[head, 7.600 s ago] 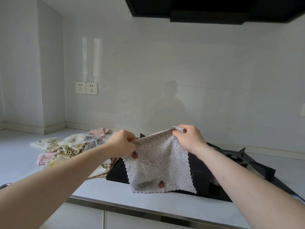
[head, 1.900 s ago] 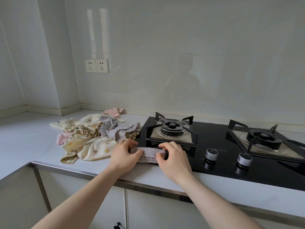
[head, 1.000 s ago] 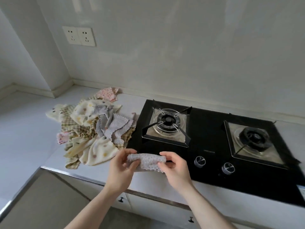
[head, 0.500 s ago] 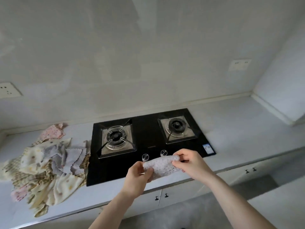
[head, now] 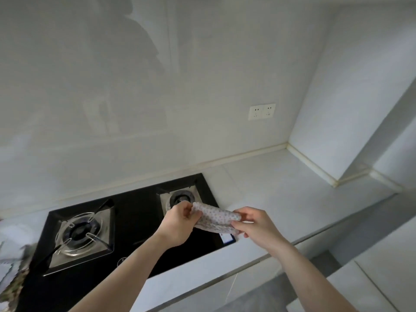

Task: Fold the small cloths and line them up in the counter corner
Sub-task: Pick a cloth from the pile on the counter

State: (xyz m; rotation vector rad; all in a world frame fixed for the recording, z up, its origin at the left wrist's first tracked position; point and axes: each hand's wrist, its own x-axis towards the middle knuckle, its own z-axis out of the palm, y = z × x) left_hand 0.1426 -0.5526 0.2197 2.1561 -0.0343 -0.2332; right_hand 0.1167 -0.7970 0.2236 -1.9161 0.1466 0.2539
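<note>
A small folded cloth [head: 215, 218], white with fine dots, hangs in the air over the right end of the black hob [head: 139, 221]. My left hand [head: 177, 224] grips its left end and my right hand [head: 256, 228] pinches its right end. The counter corner [head: 279, 161] lies bare at the far right, where the back wall meets a white pillar. Only a sliver of the pile of loose cloths [head: 11, 280] shows at the left edge.
Two burners sit on the hob, one at the left [head: 81, 233] and one partly behind my left hand [head: 180, 197]. A double wall socket [head: 261, 111] is above the right counter [head: 281, 194]. The counter's front edge runs diagonally below my arms.
The view has swung right, from the cloth pile to the right corner. Both hands have carried the folded cloth rightward past the hob knobs, over the right burner.
</note>
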